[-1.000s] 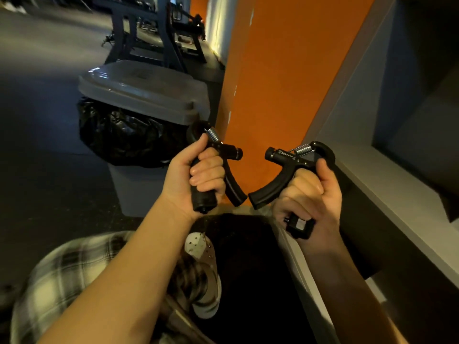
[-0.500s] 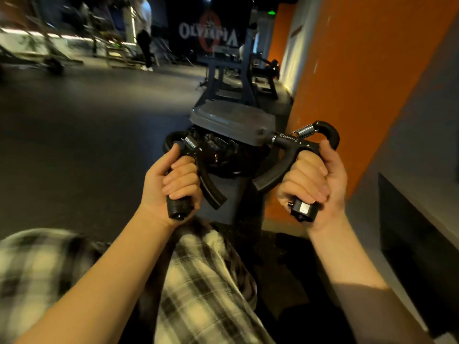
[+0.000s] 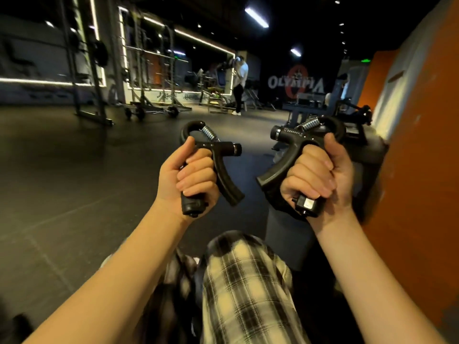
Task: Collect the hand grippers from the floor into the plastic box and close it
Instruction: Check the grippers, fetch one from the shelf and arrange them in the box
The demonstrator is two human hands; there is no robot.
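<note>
My left hand (image 3: 188, 177) grips one handle of a black hand gripper (image 3: 218, 155), its steel spring on top and its free curved handle sticking out to the right. My right hand (image 3: 320, 175) grips a second black hand gripper (image 3: 293, 142), whose free handle points down-left and whose counter end shows below my fingers. Both are held up in front of my chest, about a hand's width apart. No plastic box is in view.
A grey bin with a black bag (image 3: 372, 155) stands behind my right hand against the orange wall (image 3: 417, 182). My plaid-clad legs (image 3: 243, 281) fill the bottom. Dark gym floor (image 3: 74, 182) stretches left; racks (image 3: 94, 70), benches and a standing person (image 3: 239, 85) lie far ahead.
My view has swung up and left from the bin and wall toward the open gym. Both hands keep their hold on the grippers and stay at the same spacing.
</note>
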